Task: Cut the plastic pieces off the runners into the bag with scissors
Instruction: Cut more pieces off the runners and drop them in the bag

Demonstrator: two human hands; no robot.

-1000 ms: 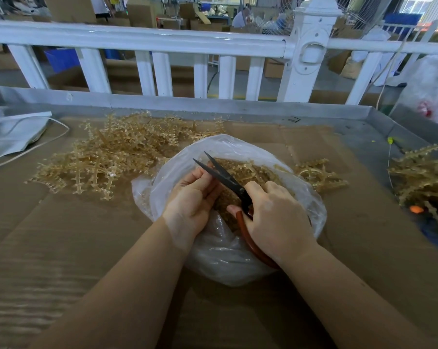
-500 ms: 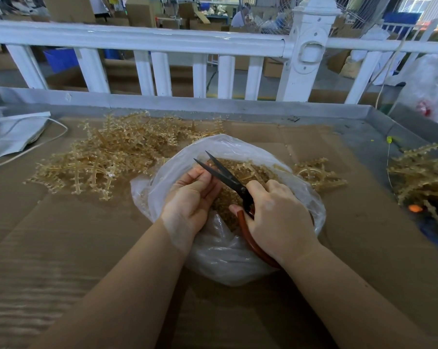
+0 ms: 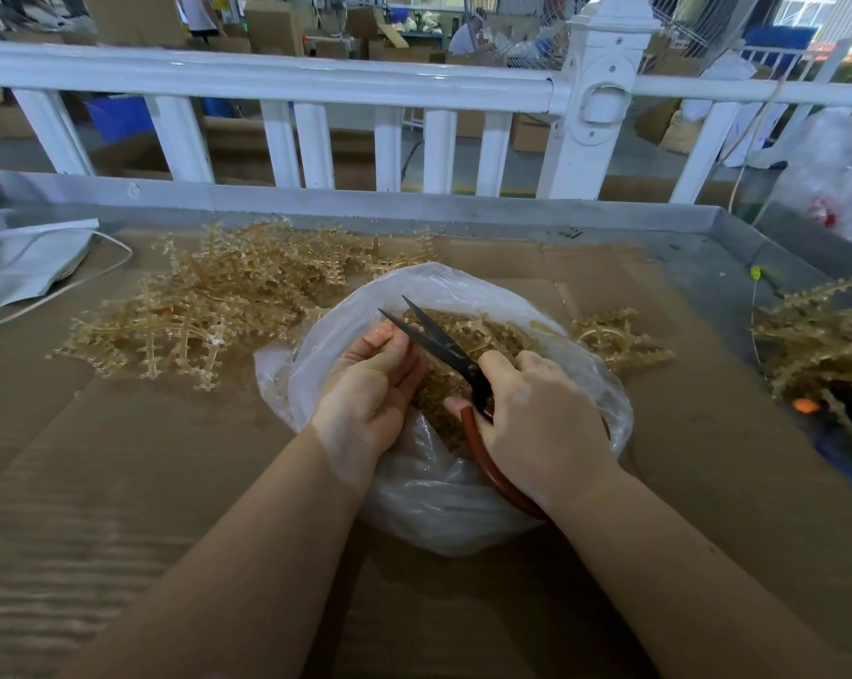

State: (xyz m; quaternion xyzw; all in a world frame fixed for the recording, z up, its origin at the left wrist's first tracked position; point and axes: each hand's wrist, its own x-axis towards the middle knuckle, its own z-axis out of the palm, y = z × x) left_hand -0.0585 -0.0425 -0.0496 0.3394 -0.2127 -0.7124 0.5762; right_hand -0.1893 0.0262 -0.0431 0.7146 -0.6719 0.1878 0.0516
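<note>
A clear plastic bag (image 3: 443,502) lies open on the cardboard, holding a heap of small tan plastic pieces (image 3: 468,335). My right hand (image 3: 537,419) grips the red-brown handles of black-bladed scissors (image 3: 434,340), whose blades stand slightly apart above the bag's mouth. My left hand (image 3: 370,379) is curled just left of the blades, over the bag; what it pinches is hidden by its fingers. A big pile of tan runners (image 3: 208,306) lies left of and behind the bag. A few more runners (image 3: 615,335) stick out behind the bag's right side.
Another runner pile (image 3: 816,345) sits at the right edge, with an orange bit (image 3: 805,405) under it. Grey folded material and a white cord (image 3: 27,262) lie at the far left. A grey metal rim (image 3: 414,208) and white railing (image 3: 316,85) close off the back.
Both hands stay over the bag with only small shifts. The scissors' blades remain slightly apart and have barely moved.
</note>
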